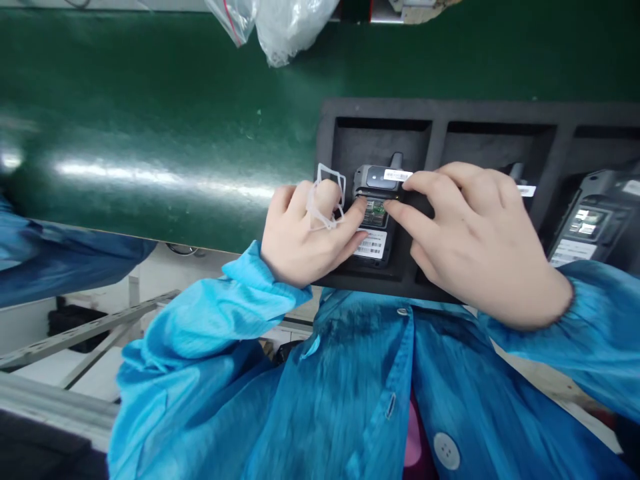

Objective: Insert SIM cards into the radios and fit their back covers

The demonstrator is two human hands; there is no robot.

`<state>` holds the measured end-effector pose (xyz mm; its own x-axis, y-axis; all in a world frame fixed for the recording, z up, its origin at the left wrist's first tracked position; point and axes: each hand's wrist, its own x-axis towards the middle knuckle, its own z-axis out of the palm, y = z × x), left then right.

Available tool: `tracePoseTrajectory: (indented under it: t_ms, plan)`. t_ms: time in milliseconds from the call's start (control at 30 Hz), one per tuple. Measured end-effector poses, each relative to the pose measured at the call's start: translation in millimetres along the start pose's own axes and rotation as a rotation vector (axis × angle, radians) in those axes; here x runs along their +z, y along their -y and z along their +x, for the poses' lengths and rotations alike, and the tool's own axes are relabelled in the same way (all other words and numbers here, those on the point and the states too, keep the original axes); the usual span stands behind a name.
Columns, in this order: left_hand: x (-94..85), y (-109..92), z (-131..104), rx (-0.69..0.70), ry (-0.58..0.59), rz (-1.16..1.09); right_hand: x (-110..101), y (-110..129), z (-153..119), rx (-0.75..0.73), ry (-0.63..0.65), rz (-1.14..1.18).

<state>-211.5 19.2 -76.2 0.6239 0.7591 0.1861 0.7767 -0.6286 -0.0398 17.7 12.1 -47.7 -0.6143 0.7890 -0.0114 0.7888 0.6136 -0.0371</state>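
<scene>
A black rugged handheld device (pixel 381 177) with a stub antenna lies in a compartment of the black foam tray (pixel 380 108). Its back faces up, showing a recess with metal card slots and a bit of green (pixel 376 212), above a white barcode label (pixel 373 244). My left hand (pixel 313 233) has curled fingers with thin, whitish frame-shaped pieces (pixel 325 223) looped about them; its index fingertip touches the recess's left edge. From the right, my right hand (pixel 475 240) reaches over with fingers spread. One fingertip presses at the recess's right edge, another rests near the upper barcode sticker (pixel 397 175).
Another similar device (pixel 585 220) lies in the right compartment. A third, with its antenna (pixel 517 172) showing, is mostly hidden by my right hand. Clear plastic bags (pixel 293 30) sit at the far edge of the green table (pixel 165 120). A blue sleeve (pixel 65 260) appears at left.
</scene>
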Motion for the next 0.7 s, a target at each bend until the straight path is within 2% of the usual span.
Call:
tracePoseTrajectory:
  t_ms: [233,333,500,700]
  plan:
    - [1.3,8,2,0.146,-0.076,0.027,-1,3,-11,0.010,-0.109,0.012]
    - [0.4,9,0,0.141,-0.053,0.089,1,3,-10,-0.007,-0.120,0.008]
    - [-3.7,6,1,0.164,-0.063,0.150,0,2,-2,-0.033,-0.066,0.024]
    - [-0.3,8,2,0.108,0.017,0.079,-3,2,-2,-0.019,-0.110,0.002]
